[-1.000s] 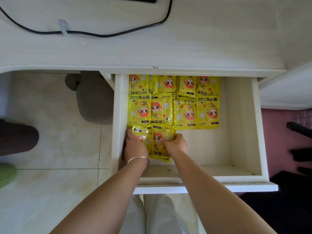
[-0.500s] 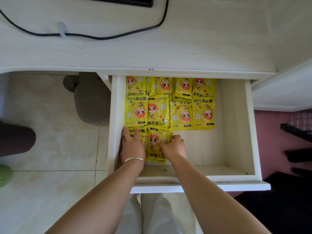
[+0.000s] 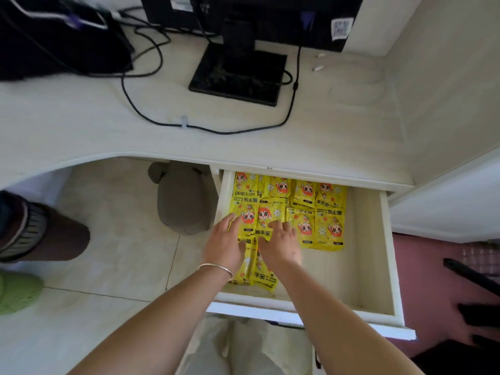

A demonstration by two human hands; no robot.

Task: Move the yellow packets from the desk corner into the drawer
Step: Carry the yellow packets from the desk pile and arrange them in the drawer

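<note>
- Yellow packets [image 3: 328, 228] are lying flat in the drawer [image 3: 389, 253], filling its back-left part in rows. Two more, the front pair [image 3: 263, 277], are sitting at the left front, partly under your hands.
- Compared with half a second ago, your fingertips are now reaching the middle row instead of the front pair.
- Your view is tilting upward too, now taking in the desk [image 3: 81, 125], a monitor base [image 3: 238, 74] and a black cable [image 3: 216, 131].
- Each packet's long axis is running front to back in the drawer; some prints are facing you upright, others upside down.
- Your left hand [image 3: 224, 246], with a bracelet [image 3: 216, 267] at the wrist, is spreading flat on the packets, fingers straight.
- Your right hand [image 3: 282, 247] is bending its fingers loosely, tips resting on a middle-row packet.
</note>
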